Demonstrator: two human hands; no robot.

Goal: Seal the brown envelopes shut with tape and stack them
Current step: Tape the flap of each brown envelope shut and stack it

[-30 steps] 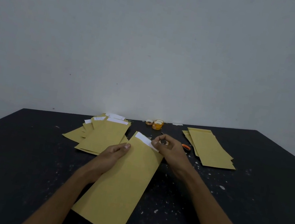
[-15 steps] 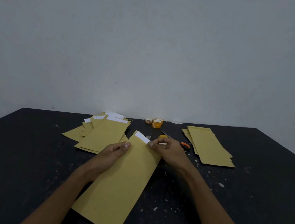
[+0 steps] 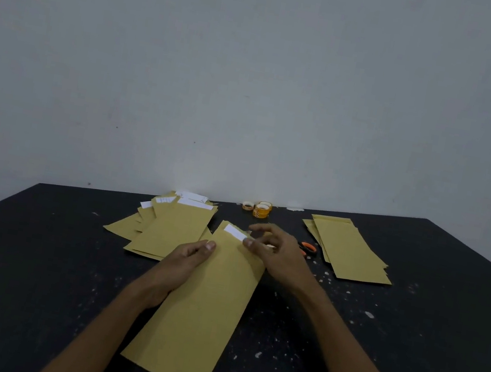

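The head camera looks down on a dark, paint-flecked bench [image 3: 29, 263] set against a pale wall [image 3: 256, 74]. One long brown envelope [image 3: 202, 318] lies flat in the middle of it, its near end towards the person and its mouth at the far end, where a white slip [image 3: 234, 232] shows out of the opening.

The left hand [image 3: 186, 260] rests flat on the envelope's left edge, fingers straight and pressing down, so its grip is released and holds nothing. The right hand [image 3: 278, 256] is at the mouth of the envelope. Its thumb tip touches the paper just beside the white slip, while the other fingers arch loosely above and spread apart. That grip is also released. A small pale thing under those fingers is too blurred to make out.

To the left, touching the envelope's far corner, lies a loose heap of envelopes [image 3: 171, 232] with white paper showing at their far ends. On the right, well apart, a neater stack of envelopes [image 3: 353, 252] lies flat. Orange-handled scissors [image 3: 307, 247] sit between that stack and the right hand. A few tape rolls [image 3: 261, 209] stand at the far edge, near the wall.
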